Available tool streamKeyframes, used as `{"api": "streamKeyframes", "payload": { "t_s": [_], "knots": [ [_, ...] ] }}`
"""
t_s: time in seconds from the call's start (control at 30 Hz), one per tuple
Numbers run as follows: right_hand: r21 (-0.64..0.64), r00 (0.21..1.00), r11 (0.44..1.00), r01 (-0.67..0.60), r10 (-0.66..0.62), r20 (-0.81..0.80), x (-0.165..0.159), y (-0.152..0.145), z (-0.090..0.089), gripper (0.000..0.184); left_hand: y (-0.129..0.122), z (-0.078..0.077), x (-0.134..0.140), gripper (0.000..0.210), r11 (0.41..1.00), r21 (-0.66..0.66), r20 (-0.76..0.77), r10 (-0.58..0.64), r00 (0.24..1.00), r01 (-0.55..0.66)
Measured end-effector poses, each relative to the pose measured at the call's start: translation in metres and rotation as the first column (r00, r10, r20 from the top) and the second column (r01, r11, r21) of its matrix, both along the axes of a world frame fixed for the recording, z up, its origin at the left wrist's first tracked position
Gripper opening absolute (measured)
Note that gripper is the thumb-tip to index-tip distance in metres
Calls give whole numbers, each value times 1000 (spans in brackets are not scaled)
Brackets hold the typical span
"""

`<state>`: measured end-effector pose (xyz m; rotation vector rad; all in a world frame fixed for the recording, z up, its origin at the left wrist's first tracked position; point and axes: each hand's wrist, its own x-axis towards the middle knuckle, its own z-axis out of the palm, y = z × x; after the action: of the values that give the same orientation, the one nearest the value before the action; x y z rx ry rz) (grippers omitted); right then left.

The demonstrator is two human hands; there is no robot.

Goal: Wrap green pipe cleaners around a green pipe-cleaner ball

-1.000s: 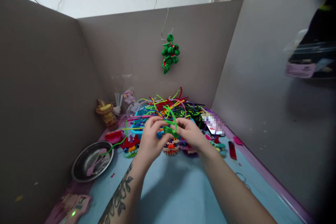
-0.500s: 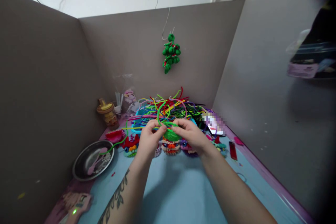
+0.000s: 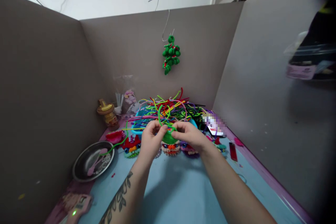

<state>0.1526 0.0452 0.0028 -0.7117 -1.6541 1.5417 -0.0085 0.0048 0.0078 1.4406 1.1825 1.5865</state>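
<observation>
Between both sets of fingertips, left hand (image 3: 150, 139) and right hand (image 3: 189, 135) pinch a coiled green pipe-cleaner piece (image 3: 168, 136); bare blue tabletop (image 3: 178, 189) lies open below.

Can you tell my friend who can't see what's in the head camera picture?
Two hands, left hand and right hand, pinch a green pipe-cleaner piece above a blue table, before a colourful pipe-cleaner pile.

Green pipe cleaner (image 3: 168, 133), multicolour pile (image 3: 170, 109), silver bowl (image 3: 92, 161), blue table (image 3: 178, 189), grey walls (image 3: 52, 87).
</observation>
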Motion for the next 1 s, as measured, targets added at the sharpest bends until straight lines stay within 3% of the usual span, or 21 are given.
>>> {"api": "streamKeyframes", "payload": {
  "t_s": [0.2, 0.33, 0.47, 0.63, 0.77, 0.9, 1.0],
  "knots": [
    [7, 997, 999, 36, -36, 74, -8, -1, -5, 26, -7, 8, 0, 23, 957, 234, -297, 240, 924, -173],
    [37, 998, 999, 9, -11, 58, -16, -7, -1, 25, -11, 11, 5, 26, 933, 311, -352, 287, 891, -178],
    [46, 998, 999, 29, -31, 53, -20, -12, 3, 30, -12, 11, 6, 26, 936, 288, -340, 298, 892, -202],
    [0, 998, 999, 45, -45, 44, -16, -8, -3, 28, -7, 7, 0, 29, 961, 186, -199, 239, 950, -203],
    [-56, 999, 997, 47, -48, -19, -14, -7, -3, 28, -2, 0, -2, 30, 996, 34, 26, 81, 996, -82],
    [-110, 991, 992, 58, -70, -112, -12, -6, -3, 29, 1, -3, 1, 33, 996, -79, 242, -26, 970, 46],
    [-112, 986, 992, 58, -75, -147, -10, -4, -5, 28, 2, -2, 3, 35, 987, -136, 319, -41, 947, 88]
  ]
}}
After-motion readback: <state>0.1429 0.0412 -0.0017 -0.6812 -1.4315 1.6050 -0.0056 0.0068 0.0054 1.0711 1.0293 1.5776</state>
